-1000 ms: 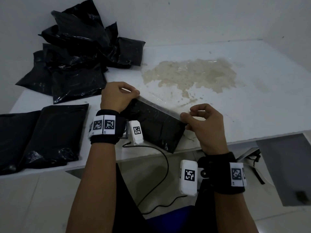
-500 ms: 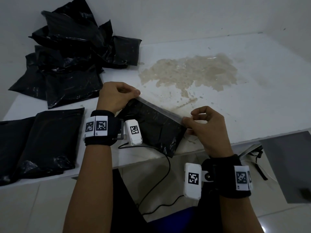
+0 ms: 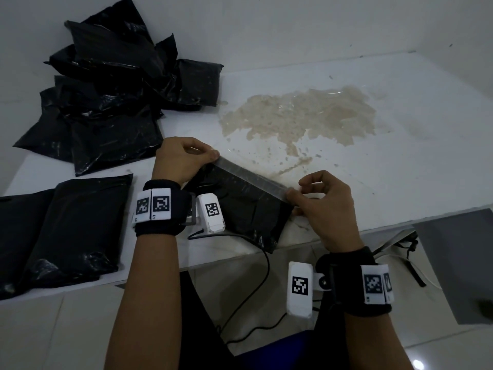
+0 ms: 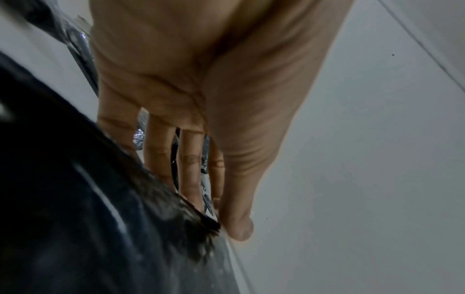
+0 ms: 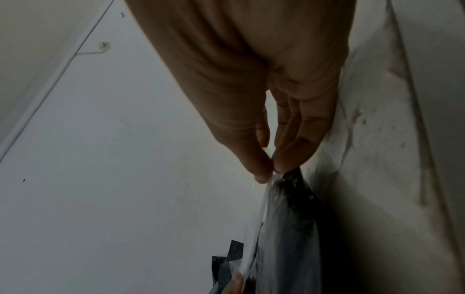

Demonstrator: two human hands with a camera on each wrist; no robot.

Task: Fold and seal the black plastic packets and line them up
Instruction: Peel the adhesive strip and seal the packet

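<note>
My left hand (image 3: pixel 184 158) and right hand (image 3: pixel 324 206) each pinch an end of the packet's (image 3: pixel 245 212) flap (image 3: pixel 252 177) at the surface's (image 3: pixel 400 161) near edge. Uneven tension could seal it crooked or wrinkled.

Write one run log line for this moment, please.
step: sealing packet | left hand: pinches flap strip | right hand: pinches other end | lined up: two packets | pile: waiting
</note>
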